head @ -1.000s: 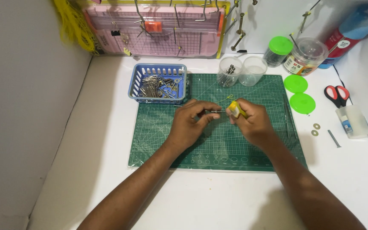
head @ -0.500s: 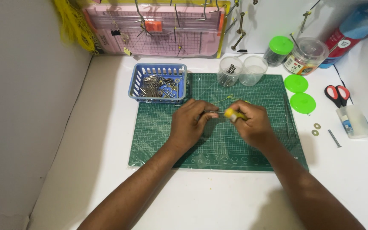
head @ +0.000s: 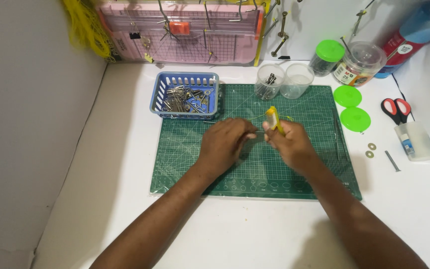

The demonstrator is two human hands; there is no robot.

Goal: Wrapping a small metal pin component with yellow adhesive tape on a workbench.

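Note:
My left hand and my right hand meet over the middle of a green cutting mat. The right hand grips a small yellow spool that sticks up above its fingers, with a thin yellow thread trailing off it. The left hand pinches a thin metal piece between thumb and forefinger, its tip pointing at the right hand. What kind of piece it is I cannot make out.
A blue basket of metal hardware stands at the mat's far left corner. Two clear cups, jars, green lids, scissors, washers and a bolt lie to the right. A pink pegboard box lines the back wall.
The yellow spool has tipped from lying low in my right hand to standing upright. Both hands stay together at the same spot on the mat.

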